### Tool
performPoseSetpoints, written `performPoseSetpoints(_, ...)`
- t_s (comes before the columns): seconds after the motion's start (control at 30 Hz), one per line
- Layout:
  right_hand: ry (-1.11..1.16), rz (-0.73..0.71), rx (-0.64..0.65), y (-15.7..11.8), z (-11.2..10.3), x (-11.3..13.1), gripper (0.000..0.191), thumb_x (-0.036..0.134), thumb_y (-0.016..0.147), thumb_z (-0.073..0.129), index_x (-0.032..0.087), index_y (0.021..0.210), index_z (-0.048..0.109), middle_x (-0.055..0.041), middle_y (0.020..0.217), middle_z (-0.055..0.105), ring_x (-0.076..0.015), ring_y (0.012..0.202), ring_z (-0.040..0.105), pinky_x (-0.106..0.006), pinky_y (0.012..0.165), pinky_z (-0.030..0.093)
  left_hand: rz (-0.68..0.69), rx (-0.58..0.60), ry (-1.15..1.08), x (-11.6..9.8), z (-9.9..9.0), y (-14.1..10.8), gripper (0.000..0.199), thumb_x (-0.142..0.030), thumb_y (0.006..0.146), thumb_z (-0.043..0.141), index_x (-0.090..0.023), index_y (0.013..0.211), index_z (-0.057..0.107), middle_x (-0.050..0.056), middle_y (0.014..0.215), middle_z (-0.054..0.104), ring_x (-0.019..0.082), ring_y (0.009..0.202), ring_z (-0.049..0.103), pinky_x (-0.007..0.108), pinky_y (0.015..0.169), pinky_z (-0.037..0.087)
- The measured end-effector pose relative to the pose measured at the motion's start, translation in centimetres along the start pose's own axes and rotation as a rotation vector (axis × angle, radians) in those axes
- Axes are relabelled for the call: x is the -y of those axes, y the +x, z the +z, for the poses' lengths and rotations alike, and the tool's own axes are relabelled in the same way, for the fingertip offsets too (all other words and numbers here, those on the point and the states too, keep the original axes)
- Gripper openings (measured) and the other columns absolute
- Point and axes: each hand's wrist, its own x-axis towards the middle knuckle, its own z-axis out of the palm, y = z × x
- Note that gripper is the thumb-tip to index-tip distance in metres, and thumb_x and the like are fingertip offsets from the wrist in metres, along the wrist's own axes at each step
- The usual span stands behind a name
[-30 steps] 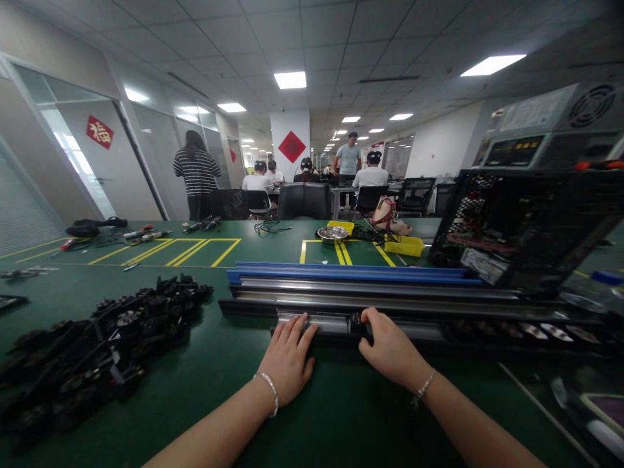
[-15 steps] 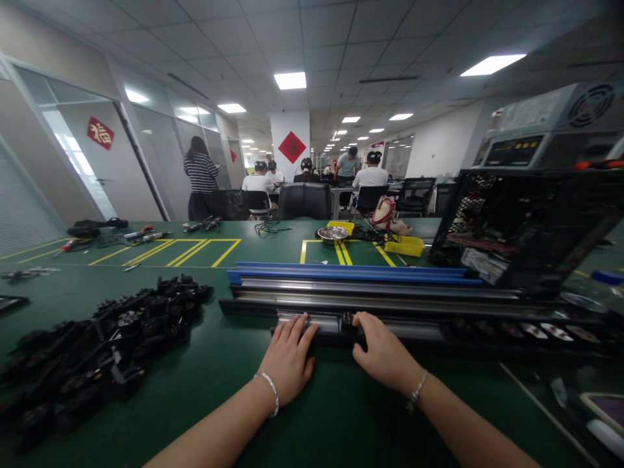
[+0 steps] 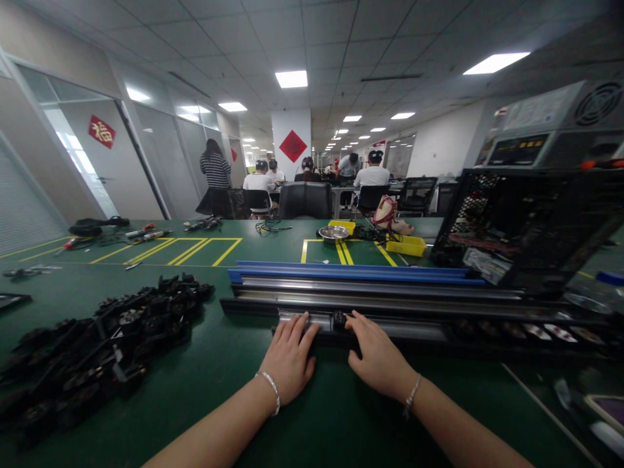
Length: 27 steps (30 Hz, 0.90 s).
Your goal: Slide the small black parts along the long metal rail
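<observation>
My left hand (image 3: 288, 361) lies flat with fingers spread over the left end of the front metal channel rail (image 3: 409, 327). A small black part (image 3: 338, 318) sits in the channel just right of these fingers. Beside that part, my right hand (image 3: 377, 354) has its index fingertip against or very near its right side. The right thumb hangs apart, lower down, near the rail's front edge. Neither hand is wrapped round anything. Farther right along the same rail stand several dark parts with shiny metal faces (image 3: 558, 333).
Behind the front rail lie more long rails, with a blue rail (image 3: 351, 272) at the back. A pile of black parts (image 3: 102, 351) spreads to the left. An open computer case (image 3: 526, 227) stands at the right. A metal bowl (image 3: 334, 234) and yellow tray (image 3: 405, 246) lie beyond.
My right hand has moved a little left, and the small black part has slid left along the channel. My left hand stays on the rail.
</observation>
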Motion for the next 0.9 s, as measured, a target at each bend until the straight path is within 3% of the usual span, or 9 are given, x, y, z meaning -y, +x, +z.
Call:
performPoseSetpoints(0.3, -0.087, -0.047, 0.029, -0.07, 0.45, -0.05, 0.049, 0.018, 0.071, 0.044, 0.014, 0.12, 0.05, -0.0079, 0.138, 0.041, -0.0221, 0.133, 0.024, -0.04, 0.108, 0.019, 0.004, -0.005, -0.007, 0.05, -0.02, -0.03, 0.059, -0.029, 0.08, 0.05, -0.024, 0.136, 0.032, 0.009, 0.144, 0.03, 0.027, 0.131, 0.026, 0.048, 0.106, 0.024)
performPoseSetpoints(0.5, -0.105, -0.066, 0.028, -0.16, 0.45, -0.06, 0.05, 0.018, 0.071, 0.044, 0.018, 0.121, 0.05, -0.0047, 0.142, 0.035, -0.021, 0.133, 0.023, -0.04, 0.107, 0.02, 0.0, 0.0, 0.008, -0.02, 0.09, -0.05, 0.064, -0.023, 0.077, 0.052, -0.025, 0.137, 0.03, 0.009, 0.145, 0.029, 0.028, 0.131, 0.025, 0.048, 0.105, 0.025)
performPoseSetpoints(0.73, -0.129, -0.076, 0.028, -0.09, 0.64, -0.19, 0.052, 0.016, 0.07, 0.043, 0.023, 0.12, 0.05, -0.0024, 0.143, 0.034, -0.0201, 0.133, 0.023, -0.039, 0.105, 0.022, 0.008, 0.004, 0.032, -0.3, -0.31, -0.04, 0.07, -0.017, 0.075, 0.054, -0.034, 0.138, 0.027, 0.008, 0.147, 0.022, 0.031, 0.133, 0.022, 0.049, 0.104, 0.027)
performPoseSetpoints(0.9, -0.139, -0.079, 0.031, -0.09, 0.65, -0.25, 0.053, 0.016, 0.07, 0.043, 0.025, 0.122, 0.049, -0.0021, 0.143, 0.033, -0.0208, 0.133, 0.023, -0.039, 0.105, 0.023, 0.038, -0.012, 0.025, -0.15, -0.25, -0.13, 0.067, -0.027, 0.08, 0.054, -0.037, 0.139, 0.023, 0.007, 0.15, 0.014, 0.032, 0.133, 0.021, 0.049, 0.104, 0.026)
